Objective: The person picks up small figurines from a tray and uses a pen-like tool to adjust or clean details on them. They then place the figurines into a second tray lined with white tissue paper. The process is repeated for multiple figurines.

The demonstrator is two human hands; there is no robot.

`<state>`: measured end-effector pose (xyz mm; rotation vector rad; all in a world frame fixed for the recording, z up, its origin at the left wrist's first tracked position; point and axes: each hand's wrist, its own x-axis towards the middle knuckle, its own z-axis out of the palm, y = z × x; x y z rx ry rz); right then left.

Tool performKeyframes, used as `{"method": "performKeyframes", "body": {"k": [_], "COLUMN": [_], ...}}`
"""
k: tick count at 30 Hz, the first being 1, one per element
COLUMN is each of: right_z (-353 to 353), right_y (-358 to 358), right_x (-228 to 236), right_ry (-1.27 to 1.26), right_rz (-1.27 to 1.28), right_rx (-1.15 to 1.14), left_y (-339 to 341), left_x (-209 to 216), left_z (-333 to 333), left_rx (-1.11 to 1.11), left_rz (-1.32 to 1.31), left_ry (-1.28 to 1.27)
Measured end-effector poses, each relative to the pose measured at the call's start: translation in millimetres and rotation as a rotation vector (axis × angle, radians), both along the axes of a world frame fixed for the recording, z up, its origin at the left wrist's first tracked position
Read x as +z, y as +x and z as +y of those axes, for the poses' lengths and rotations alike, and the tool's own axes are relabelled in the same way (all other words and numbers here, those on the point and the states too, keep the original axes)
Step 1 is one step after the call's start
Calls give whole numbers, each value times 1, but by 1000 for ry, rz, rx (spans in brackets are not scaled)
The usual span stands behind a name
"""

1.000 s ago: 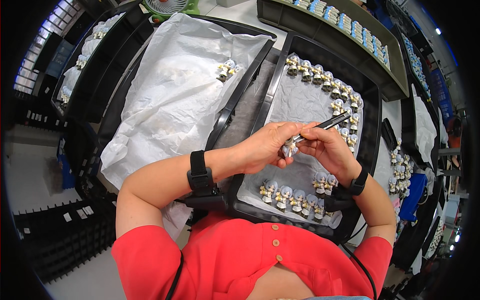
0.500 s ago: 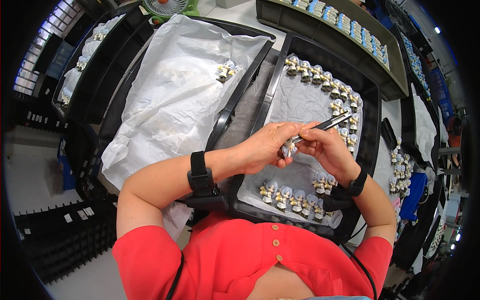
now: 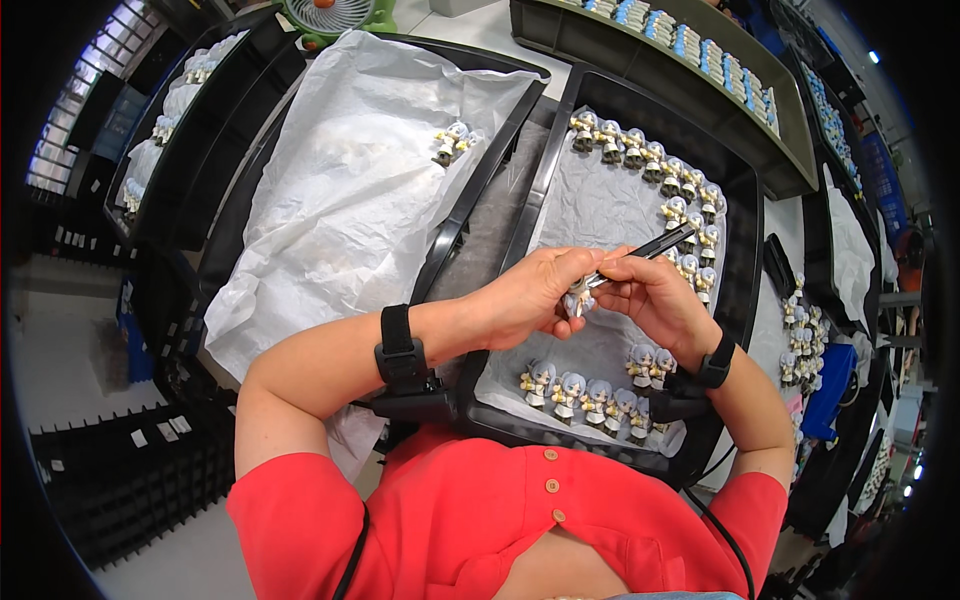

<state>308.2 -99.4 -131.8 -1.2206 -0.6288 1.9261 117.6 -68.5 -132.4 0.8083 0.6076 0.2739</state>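
Between the fingers of my left hand [image 3: 535,287] is a small figurine [image 3: 577,301] with pale hair, partly covered by the fingertips. My right hand [image 3: 660,295] pinches a slim black-and-silver tool [image 3: 660,243], shaped like a snap-off utility knife. Its lower end meets the figurine; the tip is too small to make out. Both hands are closed, close together above a black tray [image 3: 540,215] lined with white paper. Similar figurines [image 3: 598,400] stand along its near side, others [image 3: 633,148] along the far and right sides.
Left of this tray, another black tray [image 3: 445,248] holds crumpled white paper [image 3: 340,190] and a few figurines [image 3: 455,143]. A green fan [image 3: 335,17] stands at the back. An olive bin [image 3: 660,75] with rows of blue-and-white parts lies behind; more figurines [image 3: 800,345] sit at the right.
The tool in my right hand has turned slightly, so its upper side looks darker and less silver. My left hand and the figurine have hardly moved.
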Motion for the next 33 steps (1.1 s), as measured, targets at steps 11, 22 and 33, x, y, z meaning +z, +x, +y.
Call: {"method": "performKeyframes", "body": {"k": [11, 22, 33], "right_z": [-1, -8, -13], "right_y": [6, -1, -13], "right_x": [-8, 9, 6], "right_ry": [33, 447, 505], "right_rz": [71, -90, -202], "right_rx": [-21, -262, -214], "left_y": [0, 0, -1], "left_x": [2, 1, -3], "left_z": [1, 0, 1], "left_rx": [22, 224, 236], "left_rz": [-54, -158, -198], "left_ry": [-25, -130, -138]}}
